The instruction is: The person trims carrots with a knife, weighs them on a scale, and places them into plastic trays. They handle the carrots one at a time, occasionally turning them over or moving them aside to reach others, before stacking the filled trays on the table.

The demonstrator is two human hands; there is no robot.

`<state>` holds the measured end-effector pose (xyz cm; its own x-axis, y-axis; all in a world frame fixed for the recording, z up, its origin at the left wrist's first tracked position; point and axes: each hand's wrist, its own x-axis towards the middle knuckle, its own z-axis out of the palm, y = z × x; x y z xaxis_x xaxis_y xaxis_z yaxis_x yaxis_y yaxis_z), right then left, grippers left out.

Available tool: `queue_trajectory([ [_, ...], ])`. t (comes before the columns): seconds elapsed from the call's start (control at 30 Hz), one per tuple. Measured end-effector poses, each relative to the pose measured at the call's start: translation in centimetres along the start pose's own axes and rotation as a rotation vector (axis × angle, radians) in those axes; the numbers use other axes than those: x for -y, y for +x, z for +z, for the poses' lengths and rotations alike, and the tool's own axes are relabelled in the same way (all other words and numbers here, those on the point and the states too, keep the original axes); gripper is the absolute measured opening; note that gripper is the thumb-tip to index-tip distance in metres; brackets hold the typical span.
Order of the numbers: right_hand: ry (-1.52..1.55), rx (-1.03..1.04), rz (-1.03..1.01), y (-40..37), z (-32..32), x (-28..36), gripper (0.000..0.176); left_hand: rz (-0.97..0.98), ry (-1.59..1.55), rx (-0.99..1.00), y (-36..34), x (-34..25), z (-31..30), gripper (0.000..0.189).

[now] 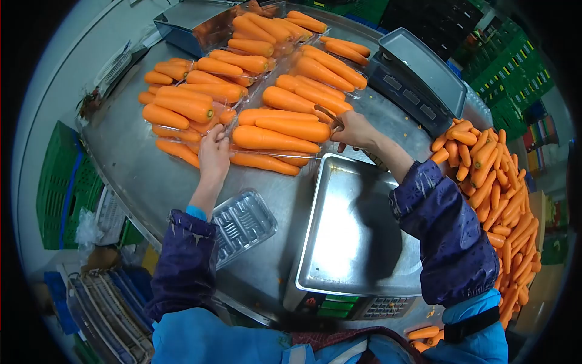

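My left hand [214, 153] has its fingers bent against the left end of a clear plastic tray of carrots [276, 138], gripping its edge. At the right end of that tray, my right hand [359, 131] is closed around a small knife [328, 115], whose dark blade points up and left over the carrot tips. Part of the knife is hidden by my fingers. Several more filled trays lie close around, among them a stack of carrots [185, 106] to the left. An unfilled clear plastic tray [245, 221] rests below my left hand.
A scale with a shiny steel pan [339, 224] stands in front of me. Another scale [418, 76] is at the back right. Loose carrots [506, 206] are heaped along the right. Green crates [66, 182] stand left of the steel table [121, 158].
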<state>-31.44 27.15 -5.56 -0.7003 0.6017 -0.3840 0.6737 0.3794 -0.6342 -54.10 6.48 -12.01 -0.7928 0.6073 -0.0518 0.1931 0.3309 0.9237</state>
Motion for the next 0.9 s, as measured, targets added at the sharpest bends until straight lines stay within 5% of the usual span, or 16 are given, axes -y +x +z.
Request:
queue_trajectory([
  [0.17,0.001,-0.232,-0.191,-1.9,-0.8,-1.3,0.024,0.281,-0.155,0.039,-4.5,1.5,-1.6,0.038],
  [0.23,0.135,-0.283,-0.228,-5.6,-2.5,-0.3,0.027,0.162,-0.086,0.236,-8.1,0.3,-3.9,0.032],
  [0.37,0.267,-0.329,-0.221,-15.0,-4.1,-0.8,0.027,0.317,0.507,0.538,-16.0,0.4,-7.4,0.023],
  [0.43,0.42,-0.324,-0.071,-20.9,-4.0,-1.5,0.027,0.516,0.533,0.453,-19.1,-0.1,-8.0,0.02],
  [0.5,0.55,-0.321,-0.062,-25.6,-3.0,-4.2,0.025,0.435,0.695,0.402,-19.9,1.9,-8.7,0.016],
  [0.73,1.014,-0.419,0.195,-39.0,4.2,-10.9,0.025,0.657,0.578,0.353,-19.7,4.5,-8.6,0.013],
  [0.9,1.426,-0.467,0.273,-45.1,10.2,-11.8,0.022,0.442,0.574,0.4,-18.6,5.4,-9.0,0.017],
])
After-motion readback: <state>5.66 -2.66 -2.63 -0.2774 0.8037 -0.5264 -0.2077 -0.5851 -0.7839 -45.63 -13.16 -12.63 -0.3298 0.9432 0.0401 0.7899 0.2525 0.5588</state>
